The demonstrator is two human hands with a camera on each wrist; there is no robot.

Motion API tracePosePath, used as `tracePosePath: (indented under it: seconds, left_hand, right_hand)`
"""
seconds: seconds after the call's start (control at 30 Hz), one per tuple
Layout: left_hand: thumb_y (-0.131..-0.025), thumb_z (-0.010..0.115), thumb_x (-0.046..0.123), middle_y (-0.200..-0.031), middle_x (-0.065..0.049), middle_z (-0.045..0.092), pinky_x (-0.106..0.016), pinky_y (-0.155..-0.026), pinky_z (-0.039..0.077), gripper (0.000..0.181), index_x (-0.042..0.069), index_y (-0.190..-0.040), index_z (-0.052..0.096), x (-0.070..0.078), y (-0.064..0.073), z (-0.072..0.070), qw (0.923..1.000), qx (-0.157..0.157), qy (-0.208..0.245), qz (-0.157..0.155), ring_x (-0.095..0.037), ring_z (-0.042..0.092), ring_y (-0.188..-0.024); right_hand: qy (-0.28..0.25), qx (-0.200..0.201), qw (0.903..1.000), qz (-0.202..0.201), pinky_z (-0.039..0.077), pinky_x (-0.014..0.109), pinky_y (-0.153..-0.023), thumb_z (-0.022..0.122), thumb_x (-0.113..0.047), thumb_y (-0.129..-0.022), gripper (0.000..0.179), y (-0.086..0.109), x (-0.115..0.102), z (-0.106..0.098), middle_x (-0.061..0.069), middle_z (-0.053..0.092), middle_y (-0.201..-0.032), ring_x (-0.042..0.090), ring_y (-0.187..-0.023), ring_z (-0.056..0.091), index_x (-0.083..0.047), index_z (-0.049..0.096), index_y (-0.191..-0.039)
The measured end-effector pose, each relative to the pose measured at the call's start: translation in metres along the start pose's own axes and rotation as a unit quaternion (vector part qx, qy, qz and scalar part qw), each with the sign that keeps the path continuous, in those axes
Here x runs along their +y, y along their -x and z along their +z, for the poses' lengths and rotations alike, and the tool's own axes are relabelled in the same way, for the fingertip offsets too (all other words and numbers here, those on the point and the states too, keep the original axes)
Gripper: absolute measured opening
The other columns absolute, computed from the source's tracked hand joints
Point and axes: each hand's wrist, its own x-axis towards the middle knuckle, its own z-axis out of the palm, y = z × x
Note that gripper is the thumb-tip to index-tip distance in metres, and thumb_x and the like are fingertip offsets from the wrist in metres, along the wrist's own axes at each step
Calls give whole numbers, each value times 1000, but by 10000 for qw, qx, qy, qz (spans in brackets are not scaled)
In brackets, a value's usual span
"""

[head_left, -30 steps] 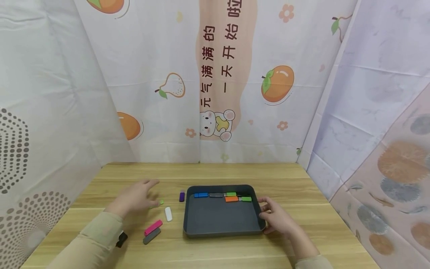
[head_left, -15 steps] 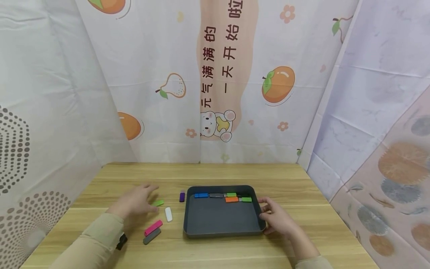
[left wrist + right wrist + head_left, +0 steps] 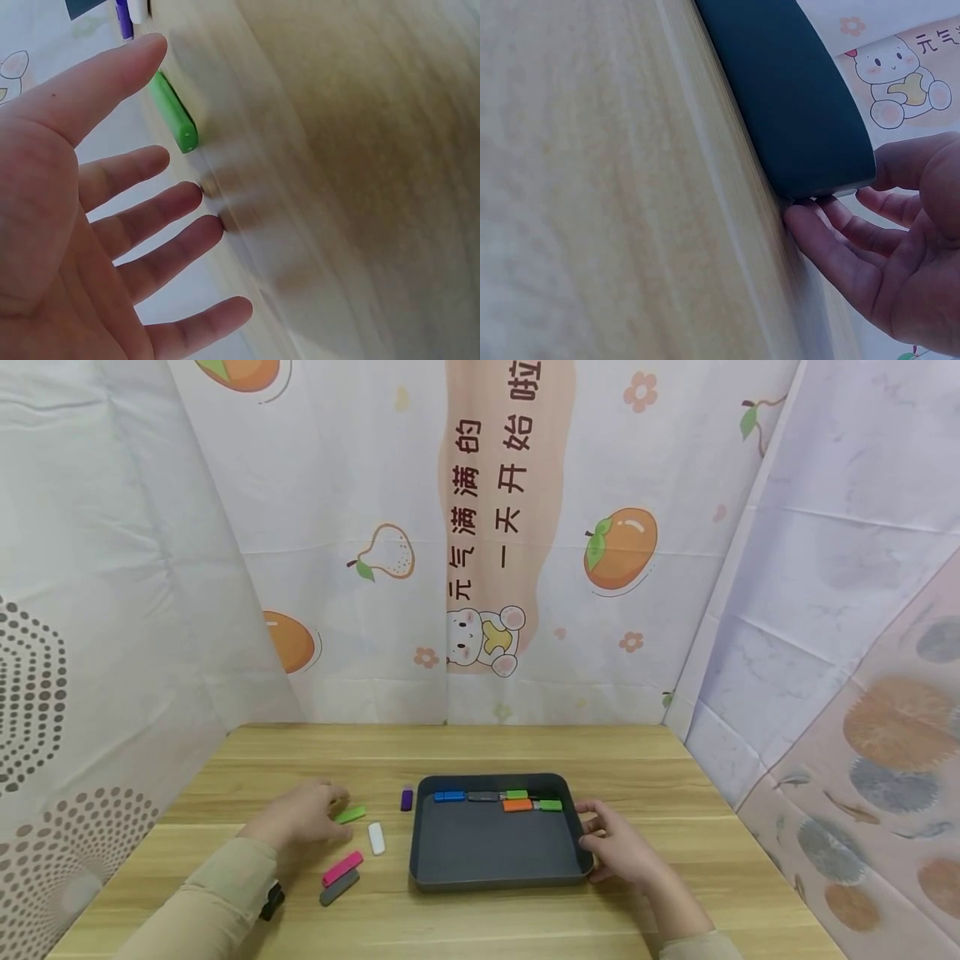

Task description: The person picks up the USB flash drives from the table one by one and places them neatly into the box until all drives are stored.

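My left hand (image 3: 303, 814) is low over the table with a green USB stick (image 3: 350, 815) just past its fingers, between thumb and index finger. In the left wrist view the fingers are spread and hold nothing; the thumb overlaps the far end of the green stick. My right hand (image 3: 618, 843) grips the right end of a dark grey tray (image 3: 495, 883), one finger over the rim and others against the outer wall at its base. Along the back of the tray lie a blue stick (image 3: 449, 796), a grey one (image 3: 482, 796), an orange one (image 3: 517, 805) and green ones (image 3: 551, 805).
Between my left hand and the tray lie a white stick (image 3: 377, 838) and a purple stick (image 3: 407, 799). Nearer me, a pink stick (image 3: 342, 867) touches a grey stick (image 3: 340, 887). Printed curtains (image 3: 375, 693) enclose the wooden table (image 3: 510, 927) at the back and sides.
My left hand has lowered and its index finger has drawn back, which uncovers more of the green USB stick. My right hand and the tray have stayed in place.
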Motion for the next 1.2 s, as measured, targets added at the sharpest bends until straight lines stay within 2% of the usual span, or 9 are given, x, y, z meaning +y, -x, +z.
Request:
tracePosePath:
  seconds: [0.2,0.47,0.6,0.7,0.8,1.2]
  left_hand:
    - [-78,88,38,-125,-14,62,-58,-94,47,61,6,-127,68,1,-1,0,10000,-32,42,31,-31,59,-108]
    - [-80,86,35,-130,-19,61,-62,-96,45,54,9,-125,70,2,-2,3,10000,5,19,62,-40,59,-117]
    - [-81,86,28,-117,-11,65,-58,-93,48,47,7,-121,71,3,-4,4,9999,-2,64,78,-30,62,-105]
    - [-82,85,22,-102,-3,65,-52,-86,51,37,7,-113,73,3,-6,4,9999,-17,73,138,-21,59,-91]
    - [-82,84,17,-92,0,63,-49,-81,51,27,7,-105,74,3,-8,5,9999,-36,55,155,-19,55,-84]
    - [-84,76,6,-86,2,60,-45,-77,49,11,11,-94,73,1,-10,10,9999,48,-58,131,-20,52,-79]
  right_hand:
    - [-10,6,10000,12,57,52,-56,54,4,-97,49,-1,1,-1,25,49,-114,32,-87,62,-1,42,-144]
    - [16,30,10000,37,57,52,-56,55,4,-97,48,-1,0,-1,25,49,-114,32,-89,61,-1,42,-144]
    - [0,40,10000,54,57,51,-56,54,3,-97,47,0,-1,-1,24,49,-114,32,-90,61,-2,43,-143]
    - [-20,27,10000,18,57,52,-56,54,4,-97,48,0,-1,-1,25,49,-114,33,-90,61,-1,42,-143]
    - [-26,7,10000,11,57,52,-56,54,3,-97,48,1,-1,-1,25,49,-115,32,-90,61,-1,42,-143]
    - [30,-25,10000,33,58,50,-56,53,3,-98,47,-1,0,-1,25,50,-116,32,-89,62,-2,43,-143]
